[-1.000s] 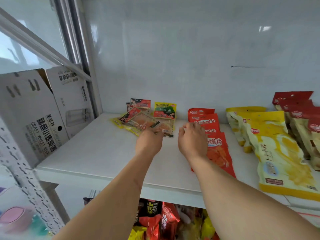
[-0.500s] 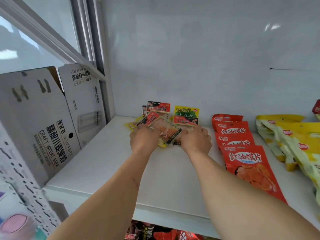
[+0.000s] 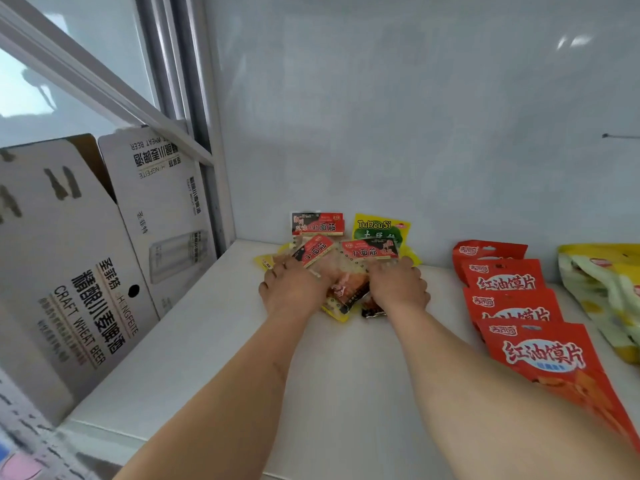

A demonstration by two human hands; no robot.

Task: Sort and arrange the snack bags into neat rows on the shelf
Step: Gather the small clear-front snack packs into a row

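White shelf (image 3: 194, 358), back wall pale. Small pile of snack packets (image 3: 346, 271) sits toward the back of the shelf, loosely heaped, red-and-black headers pointing different ways; one red-headed packet (image 3: 318, 224) and a yellow-green packet (image 3: 381, 227) stand against the wall just behind the pile. Left hand (image 3: 294, 292) lies on the pile's left side, right hand (image 3: 398, 289) on its right side, both palm down. Fingers reach into the packets and are mostly hidden; cannot tell whether they grip or only press. Right of the pile, apart from it, a row of red bags (image 3: 519, 306) overlaps front to back. Beyond those, yellow bags (image 3: 602, 292). Left of the pile, a beer carton (image 3: 79, 271) leans beside the shelf's edge.
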